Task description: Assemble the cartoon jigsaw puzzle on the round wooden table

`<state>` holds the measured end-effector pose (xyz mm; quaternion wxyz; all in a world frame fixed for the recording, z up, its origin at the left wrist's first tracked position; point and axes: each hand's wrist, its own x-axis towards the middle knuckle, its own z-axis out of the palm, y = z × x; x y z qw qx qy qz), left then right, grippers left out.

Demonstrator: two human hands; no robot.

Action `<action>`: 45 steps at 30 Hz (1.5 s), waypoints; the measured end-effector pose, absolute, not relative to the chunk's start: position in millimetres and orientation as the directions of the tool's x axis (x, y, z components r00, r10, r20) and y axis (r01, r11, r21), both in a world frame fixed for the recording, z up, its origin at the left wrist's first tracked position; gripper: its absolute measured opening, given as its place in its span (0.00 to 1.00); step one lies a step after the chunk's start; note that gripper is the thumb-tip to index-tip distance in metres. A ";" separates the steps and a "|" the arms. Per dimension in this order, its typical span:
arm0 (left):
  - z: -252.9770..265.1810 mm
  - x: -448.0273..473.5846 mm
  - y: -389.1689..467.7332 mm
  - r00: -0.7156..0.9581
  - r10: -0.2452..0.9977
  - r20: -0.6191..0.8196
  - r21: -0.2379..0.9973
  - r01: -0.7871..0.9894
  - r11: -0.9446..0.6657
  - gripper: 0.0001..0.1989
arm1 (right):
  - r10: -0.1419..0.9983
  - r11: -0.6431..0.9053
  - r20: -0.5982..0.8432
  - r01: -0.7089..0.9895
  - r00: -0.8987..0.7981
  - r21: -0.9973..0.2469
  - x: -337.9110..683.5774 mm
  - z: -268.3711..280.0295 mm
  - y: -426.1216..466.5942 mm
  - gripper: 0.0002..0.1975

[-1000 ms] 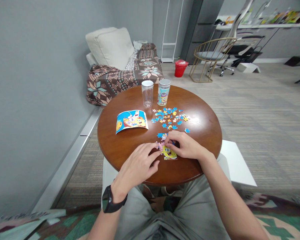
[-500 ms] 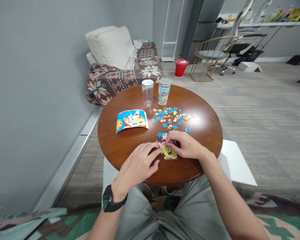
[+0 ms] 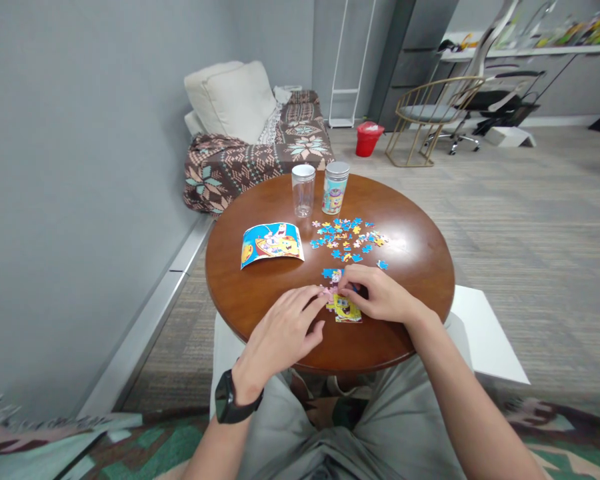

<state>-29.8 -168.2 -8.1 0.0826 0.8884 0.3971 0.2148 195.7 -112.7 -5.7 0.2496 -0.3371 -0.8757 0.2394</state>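
Observation:
On a round brown table (image 3: 260,300), a partly joined jigsaw puzzle (image 3: 348,309) with a yellow cartoon face lies close to me. My left hand (image 3: 285,327), a black watch on its wrist, reaches in from the left. Its fingers are stretched out, the tips touching the pink pieces (image 3: 327,294) at the puzzle's left side, the thumb apart. My right hand (image 3: 377,293) bends over the puzzle's upper right, thumb and index finger pinching a puzzle piece mostly hidden by the fingers. Blue joined pieces (image 3: 329,273) show just beyond the fingertips.
Loose puzzle pieces (image 3: 347,233) are scattered farther back. A curved picture sheet (image 3: 273,247) lies left of them. Behind stand a clear jar (image 3: 304,193) and a printed jar (image 3: 335,190) with a silver lid. A covered sofa (image 3: 260,157) is beyond the table.
The whole view has shifted slightly, so everything appears a little farther right and lower. Both hands stay at the puzzle, with hardly any movement of the fingers.

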 end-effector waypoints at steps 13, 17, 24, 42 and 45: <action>-11.1 -30.1 -166.6 0.599 0.746 0.291 0.311 0.678 -0.666 0.20 | 0.747 0.636 0.307 0.499 -0.590 -0.588 197.0 -6.3 -110.7 0.07; -12.5 -30.7 -165.2 0.614 0.737 0.284 0.294 0.676 -0.676 0.19 | 0.850 0.524 0.345 0.586 -0.397 -0.618 200.0 -4.8 -107.0 0.07; -13.2 -30.7 -165.9 0.613 0.745 0.264 0.275 0.692 -0.667 0.23 | 0.892 0.451 0.346 0.635 -0.292 -0.627 210.6 -8.9 -127.3 0.07; -15.8 -30.6 -164.5 0.602 0.758 0.251 0.276 0.706 -0.652 0.21 | 0.870 0.487 0.361 0.700 -0.336 -0.523 214.0 -23.0 -161.0 0.12; -15.9 -30.4 -164.7 0.598 0.763 0.246 0.275 0.712 -0.646 0.22 | 0.871 0.486 0.353 0.697 -0.341 -0.527 214.1 -22.0 -161.2 0.12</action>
